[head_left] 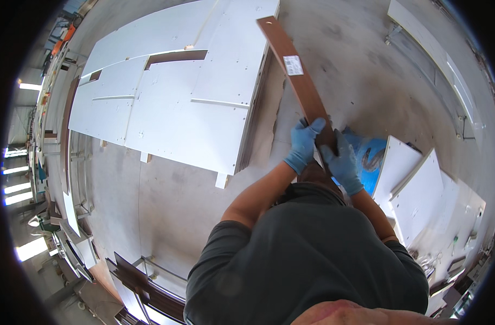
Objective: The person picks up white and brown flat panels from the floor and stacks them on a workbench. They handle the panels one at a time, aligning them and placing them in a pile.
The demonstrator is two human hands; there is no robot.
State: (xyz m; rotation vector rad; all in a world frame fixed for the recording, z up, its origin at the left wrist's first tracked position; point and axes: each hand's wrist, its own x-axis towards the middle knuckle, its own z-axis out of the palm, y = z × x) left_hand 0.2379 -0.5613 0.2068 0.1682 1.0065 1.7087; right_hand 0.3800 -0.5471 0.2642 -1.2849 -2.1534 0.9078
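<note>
Brown wood-grain board is seen in the head view, held out in front of the person's body, above the concrete floor and to the right of a large stack of white panels. It is slanted, with its far end pointed up and to the left; a small round hole is seen near that end, and a white printed label is stuck on its upper face. Its left edge is gripped by the left hand, in a blue glove, with the thumb laid over the face. Its right side is clasped by the right hand, gloved likewise, a little nearer to the body. Both hands are clamped on the board, close to its near part; the very end is partly hidden by them.

The stack of white panels is marked by small holes, narrow slots and a long brown patch, and is propped on small white blocks. Beside the right hand, a blue sheet is partly covered by leaning white boards. Farther off at the upper right, a long white panel is carried on a metal frame. Dark brown panels are gathered at the lower left.
</note>
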